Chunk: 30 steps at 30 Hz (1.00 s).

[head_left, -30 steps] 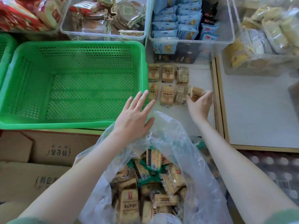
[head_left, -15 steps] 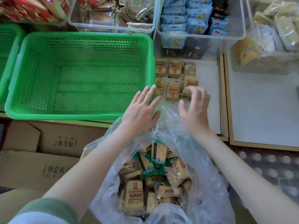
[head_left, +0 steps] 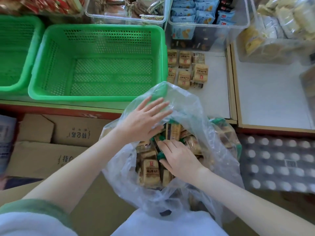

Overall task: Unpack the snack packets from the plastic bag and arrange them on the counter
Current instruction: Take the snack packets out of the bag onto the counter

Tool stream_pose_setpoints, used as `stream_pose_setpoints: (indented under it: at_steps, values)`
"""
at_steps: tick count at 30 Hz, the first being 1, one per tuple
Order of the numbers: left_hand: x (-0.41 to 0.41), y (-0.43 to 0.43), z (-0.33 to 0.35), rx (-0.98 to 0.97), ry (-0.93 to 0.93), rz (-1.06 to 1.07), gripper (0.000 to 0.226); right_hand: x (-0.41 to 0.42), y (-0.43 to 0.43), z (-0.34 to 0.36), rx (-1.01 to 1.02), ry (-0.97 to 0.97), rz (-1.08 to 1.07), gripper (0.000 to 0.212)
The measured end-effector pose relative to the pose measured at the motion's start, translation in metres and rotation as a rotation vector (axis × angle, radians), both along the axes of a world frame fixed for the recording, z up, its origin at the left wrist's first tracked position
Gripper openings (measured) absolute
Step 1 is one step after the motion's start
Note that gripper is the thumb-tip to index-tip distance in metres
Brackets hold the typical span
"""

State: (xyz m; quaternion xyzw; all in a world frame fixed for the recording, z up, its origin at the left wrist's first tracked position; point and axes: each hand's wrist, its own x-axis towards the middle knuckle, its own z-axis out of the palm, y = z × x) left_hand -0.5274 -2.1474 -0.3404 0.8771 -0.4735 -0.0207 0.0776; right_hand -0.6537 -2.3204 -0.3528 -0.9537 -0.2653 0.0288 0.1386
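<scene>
We look down on a white counter [head_left: 217, 101] with a wooden rim. A green lattice basket [head_left: 95, 65] sits along its front edge, toward the left. Below that edge lie brown cardboard boxes [head_left: 71, 135] printed with dark Chinese characters that are upside down to us and not readable. The clear plastic bag [head_left: 201, 113] stands open in front of the counter, its far lip rising over the front edge. At the counter's back a clear bin [head_left: 207, 19] holds blue packets whose print is too small to read. Our left hand [head_left: 143, 120] lies flat on the bag's far lip, fingers straight and spread. Our right hand [head_left: 179, 158] is inside the bag, fingers bent down among the packets in the bag [head_left: 150, 169]; we cannot tell whether they pinch one. The snack packets [head_left: 185, 71] already out lie in two rows near the counter's back, between the basket's right wall and the right edge. They are tan, each with a small red mark and unreadable dark characters.
</scene>
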Motion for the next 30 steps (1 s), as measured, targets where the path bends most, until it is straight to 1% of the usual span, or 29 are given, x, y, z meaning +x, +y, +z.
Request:
stream_pose_setpoints:
  at_steps: [2,3,7,10,13,14,15,16,17,18,20,22,24,26,28,30]
  values:
    - [-0.018,0.025,-0.003,0.168,0.028,-0.03,0.059,0.002,0.013,-0.002,0.006,0.014,0.049,0.056]
    - [-0.024,0.038,-0.004,0.216,0.048,-0.008,0.061,0.004,0.021,-0.005,-0.008,0.026,0.071,0.056]
    - [-0.029,0.072,-0.002,0.328,0.121,0.15,0.069,0.011,0.048,-0.02,-0.032,0.096,0.036,0.066]
    - [-0.025,0.08,-0.001,0.331,0.137,0.205,0.071,0.02,0.058,-0.021,-0.026,0.084,0.021,0.064]
    - [-0.024,0.084,-0.009,0.313,0.147,0.239,0.071,0.029,0.058,-0.018,-0.04,0.053,0.049,0.051]
    - [-0.024,0.083,-0.011,0.295,0.158,0.246,0.07,0.031,0.057,-0.015,-0.028,0.078,0.057,0.045]
    - [-0.025,0.082,-0.013,0.272,0.17,0.25,0.068,0.033,0.056,-0.011,0.006,0.144,0.055,0.04]
    - [-0.026,0.08,-0.014,0.249,0.182,0.251,0.065,0.034,0.055,-0.007,0.057,0.247,0.032,0.04]
    - [-0.026,0.079,-0.015,0.223,0.182,0.248,0.062,0.034,0.055,-0.003,0.107,0.382,-0.011,0.042]
    - [-0.026,0.078,-0.017,0.196,0.169,0.241,0.059,0.034,0.054,-0.001,0.132,0.469,-0.05,0.045]
    - [-0.025,0.077,-0.019,0.149,0.146,0.224,0.054,0.035,0.056,0.0,0.107,0.538,-0.097,0.045]
    - [-0.024,0.076,-0.02,0.09,0.122,0.203,0.048,0.04,0.056,0.001,0.024,0.587,-0.134,0.04]
    - [-0.023,0.076,-0.022,0.051,0.096,0.182,0.044,0.047,0.054,0.004,0.017,0.759,-0.176,0.039]
    - [-0.021,0.076,-0.023,0.03,0.085,0.169,0.041,0.054,0.052,0.009,0.101,0.957,-0.214,0.041]
    - [-0.017,0.076,-0.022,0.01,0.087,0.156,0.039,0.059,0.05,0.02,0.137,1.017,-0.217,0.044]
    - [-0.011,0.073,-0.018,-0.058,0.104,0.179,0.037,0.067,0.042,0.041,0.135,0.98,-0.188,0.044]
